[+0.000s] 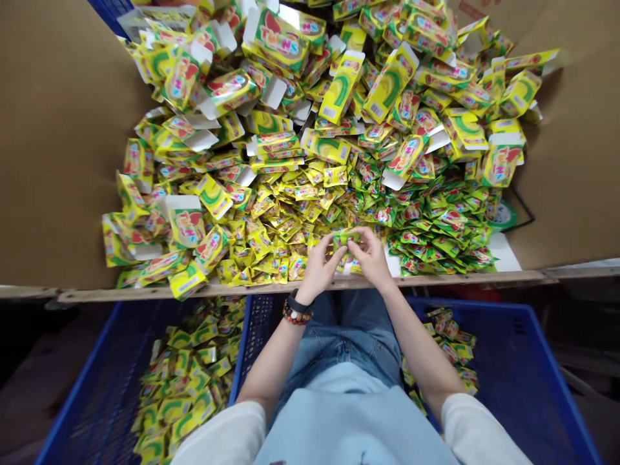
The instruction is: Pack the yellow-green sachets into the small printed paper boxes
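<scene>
Over the front edge of the table, my left hand (320, 266) and my right hand (372, 259) meet with fingers and thumbs closed on a small green packet (343, 239). It lies level between the fingertips, and part of it is hidden by them. Just beyond my hands spreads a heap of small yellow packets (271, 223). To the right of my right hand are piled green packets (440, 239). Small yellow cartons (340, 87) marked "TWINS", many with white end flaps standing up, are heaped behind and to the left.
Cardboard walls (62, 142) flank the heap at both sides. A wooden strip (145, 294) runs along the table's front edge. Below, a blue crate (97, 387) at left and another blue crate (527, 387) at right hold filled cartons. A tape roll (504, 216) lies at right.
</scene>
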A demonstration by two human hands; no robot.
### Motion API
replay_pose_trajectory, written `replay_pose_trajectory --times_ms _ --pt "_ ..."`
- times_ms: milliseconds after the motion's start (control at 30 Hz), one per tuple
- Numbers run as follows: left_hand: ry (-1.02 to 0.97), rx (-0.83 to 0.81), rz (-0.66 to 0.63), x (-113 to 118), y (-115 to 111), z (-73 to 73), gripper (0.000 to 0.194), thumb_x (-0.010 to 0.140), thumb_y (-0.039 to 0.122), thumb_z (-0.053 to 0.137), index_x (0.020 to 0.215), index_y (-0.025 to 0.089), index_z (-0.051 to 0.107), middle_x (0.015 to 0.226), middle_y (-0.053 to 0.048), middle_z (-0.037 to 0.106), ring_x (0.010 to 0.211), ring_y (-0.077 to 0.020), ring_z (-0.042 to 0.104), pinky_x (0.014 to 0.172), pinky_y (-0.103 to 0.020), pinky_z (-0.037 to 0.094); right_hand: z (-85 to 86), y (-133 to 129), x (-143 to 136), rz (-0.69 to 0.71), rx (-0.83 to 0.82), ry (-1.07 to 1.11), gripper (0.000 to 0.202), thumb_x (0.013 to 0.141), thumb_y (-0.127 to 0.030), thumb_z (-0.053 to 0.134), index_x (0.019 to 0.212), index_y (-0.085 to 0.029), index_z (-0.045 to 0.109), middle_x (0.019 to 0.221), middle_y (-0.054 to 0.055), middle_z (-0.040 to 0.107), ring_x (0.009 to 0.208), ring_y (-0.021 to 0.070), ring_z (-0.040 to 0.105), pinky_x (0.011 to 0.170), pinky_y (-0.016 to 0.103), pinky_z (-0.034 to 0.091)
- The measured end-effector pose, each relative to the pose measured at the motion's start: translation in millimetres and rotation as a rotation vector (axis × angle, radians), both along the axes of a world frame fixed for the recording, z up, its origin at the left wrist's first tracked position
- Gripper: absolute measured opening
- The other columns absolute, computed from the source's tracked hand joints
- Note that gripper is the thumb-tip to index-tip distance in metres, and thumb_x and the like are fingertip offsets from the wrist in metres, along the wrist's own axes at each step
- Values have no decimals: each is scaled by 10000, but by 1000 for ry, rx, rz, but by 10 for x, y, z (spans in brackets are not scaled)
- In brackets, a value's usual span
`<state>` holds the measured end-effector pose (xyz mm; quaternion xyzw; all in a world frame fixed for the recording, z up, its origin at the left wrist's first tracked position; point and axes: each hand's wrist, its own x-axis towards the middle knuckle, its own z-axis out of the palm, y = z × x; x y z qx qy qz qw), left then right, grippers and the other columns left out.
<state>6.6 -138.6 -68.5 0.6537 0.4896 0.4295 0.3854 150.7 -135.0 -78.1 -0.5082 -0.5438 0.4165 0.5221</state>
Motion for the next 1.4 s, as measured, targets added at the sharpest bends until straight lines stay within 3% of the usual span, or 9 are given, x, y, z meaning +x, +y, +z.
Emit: replay_pose_trajectory --times_ms 233,367,533,733,933,1100,1233,1300,1400 --pt "41 -25 83 0 -65 14 137 796 302 673 822 170 697 550 45 509 512 -96 443 515 -213 331 244 -381 212 -115 39 -346 178 880 -283 540 914 -222 705 867 60 735 816 223 700 796 360 542" --pt "-85 -88 39 -27 -112 13 200 795 346 671 895 174 693 656 16 603 568 -111 518 544 -215 393 235 -429 178 -132 -84 -53 364 759 -377 729 1084 -215 706 1018 71 743 891 225 701 772 350 574" --pt "-127 -117 -109 43 -151 60 218 844 338 640 957 162 702 685 -7 633 580 -119 540 550 -224 419 101 -372 96 41 -206 230 322 664 -457 787 826 -184 738 766 36 741 677 188 675 676 329 564" --pt "584 91 25 -24 32 29 257 880 153 553 1088 190 698 1011 -111 648 945 -243 590 855 -385 495 -38 -318 370 -294 -128 39 282 722 -437 725 843 -182 702 651 -4 675 614 166 622 609 285 502" --pt "1037 181 -87 -9 160 -20 312 822 96 547 1107 189 637 1268 -164 535 1101 -328 502 865 -476 457 -152 -311 280 -124 -218 -20 328 757 -491 678 873 -185 702 516 -60 533 473 122 475 507 245 395" --pt "857 147 -228 -105 145 2 298 836 70 480 1059 200 629 1114 -113 632 1075 -302 514 883 -466 422 -157 -348 83 -66 -151 -7 272 730 -457 715 811 -198 699 841 55 723 839 224 660 771 336 510" --pt "560 145 -292 -156 50 33 374 855 30 386 1062 214 638 975 -69 664 972 -222 571 860 -369 456 -142 -348 -72 -37 -172 131 225 734 -416 710 797 -205 670 728 17 709 703 198 657 691 321 519" --pt "447 196 -165 -258 -18 62 335 896 84 390 1096 211 627 1016 -74 662 973 -206 588 873 -348 472 -138 -353 -96 -61 -183 195 239 720 -383 723 864 -200 671 694 -2 698 638 179 644 627 298 510" --pt "463 320 337 -647 -93 141 274 935 226 452 1169 197 590 1140 -117 630 1101 -261 551 996 -444 421 -146 -360 -16 -178 -158 210 347 707 -337 732 1018 -194 676 763 8 721 668 176 657 646 309 525"
